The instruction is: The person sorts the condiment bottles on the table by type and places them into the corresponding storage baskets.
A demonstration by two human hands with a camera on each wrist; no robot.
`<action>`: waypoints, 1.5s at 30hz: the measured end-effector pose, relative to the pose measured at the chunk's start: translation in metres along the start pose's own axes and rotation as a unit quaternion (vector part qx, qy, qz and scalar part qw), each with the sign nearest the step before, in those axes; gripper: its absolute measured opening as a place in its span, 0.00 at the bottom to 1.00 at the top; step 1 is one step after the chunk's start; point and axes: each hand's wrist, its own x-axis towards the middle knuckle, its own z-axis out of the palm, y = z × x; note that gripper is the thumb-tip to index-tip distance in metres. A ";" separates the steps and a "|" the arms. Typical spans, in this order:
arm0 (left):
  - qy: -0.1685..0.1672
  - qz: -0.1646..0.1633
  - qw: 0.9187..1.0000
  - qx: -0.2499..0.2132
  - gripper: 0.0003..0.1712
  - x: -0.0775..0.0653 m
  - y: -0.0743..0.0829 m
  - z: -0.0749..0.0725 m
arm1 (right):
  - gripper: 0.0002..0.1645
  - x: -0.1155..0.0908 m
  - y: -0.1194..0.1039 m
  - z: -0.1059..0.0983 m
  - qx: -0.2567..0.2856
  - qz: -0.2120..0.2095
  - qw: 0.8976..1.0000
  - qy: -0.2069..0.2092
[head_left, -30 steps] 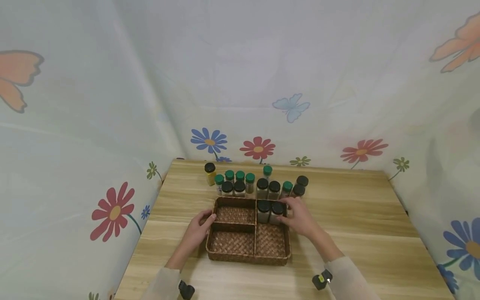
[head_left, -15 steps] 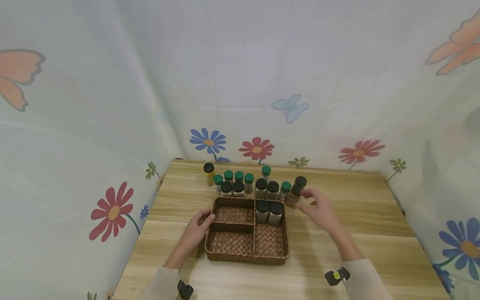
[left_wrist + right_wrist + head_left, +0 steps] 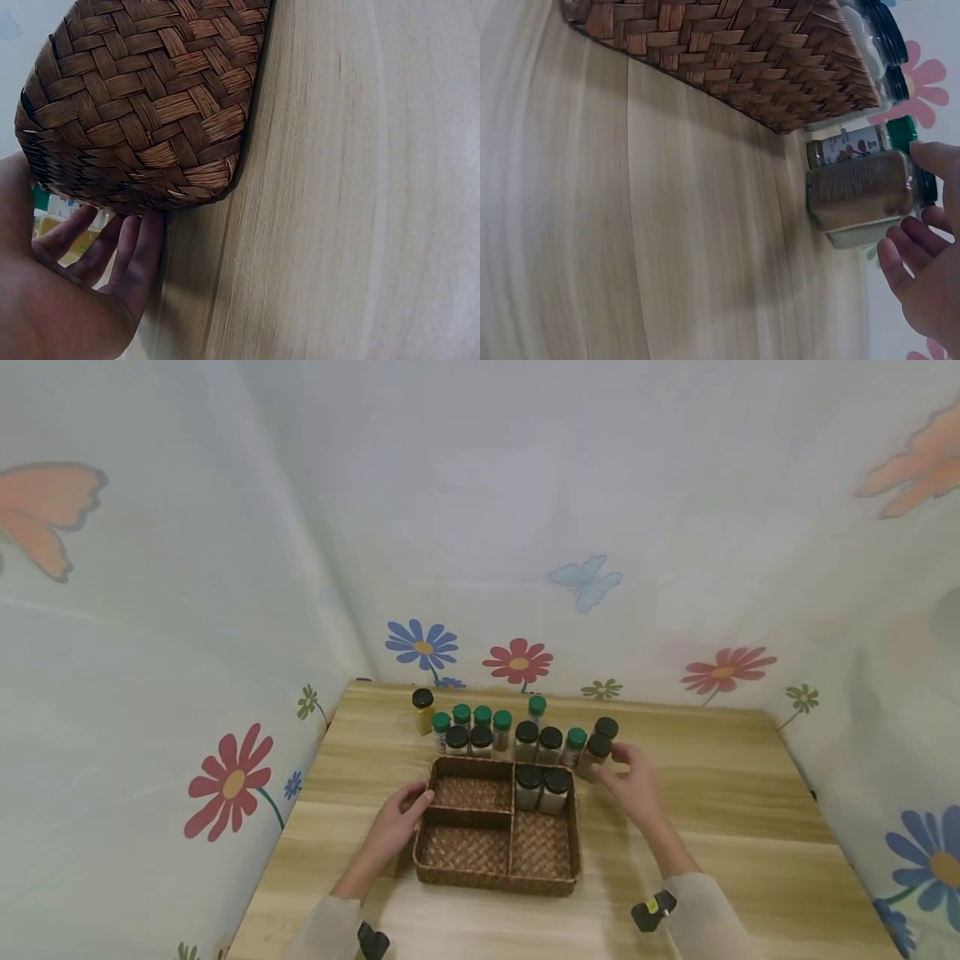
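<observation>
My left hand [image 3: 395,821] holds the left side of a woven brown basket [image 3: 495,882], its thumb over the rim. In the left wrist view its fingers [image 3: 142,251] rest against the basket's outer wall. Beyond the basket's back right corner, my right hand [image 3: 634,783] has thumb and fingers about the top of a spice jar [image 3: 862,191] with brown contents and a black lid. That jar stands upright on the table. A green-capped spice bottle [image 3: 851,145] is beside it. Two black-lidded jars [image 3: 553,793] occupy the basket's back right part.
Along the basket's far side stand several green-capped bottles [image 3: 502,731] and black-lidded jars [image 3: 527,742]. A yellow-filled jar [image 3: 423,714] is at their left end. Another black-lidded jar [image 3: 606,727] is behind the one at my right hand. A flower-print sheet [image 3: 480,527] surrounds the wooden table [image 3: 720,827].
My right hand has left the jar in the basket's back right part and moved right to a brown-filled jar outside. My left hand has stayed on the basket.
</observation>
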 end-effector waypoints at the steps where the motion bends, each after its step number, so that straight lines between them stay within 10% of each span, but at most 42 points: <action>1: -0.002 0.002 1.000 -0.001 0.33 0.001 0.000 0.001 | 0.35 0.002 0.001 0.002 -0.002 0.001 1.000 0.009; 21: 0.005 0.001 1.000 0.016 0.32 0.005 -0.008 0.001 | 0.29 0.012 0.010 0.029 -0.034 -0.010 0.996 0.082; 37: -0.006 0.021 0.999 0.031 0.41 0.001 -0.010 -0.001 | 0.31 0.010 0.015 0.024 -0.078 -0.030 0.995 0.061; 45: -0.041 0.074 0.996 0.011 0.30 0.014 -0.004 -0.008 | 0.30 0.009 0.015 0.024 -0.086 -0.037 0.994 0.063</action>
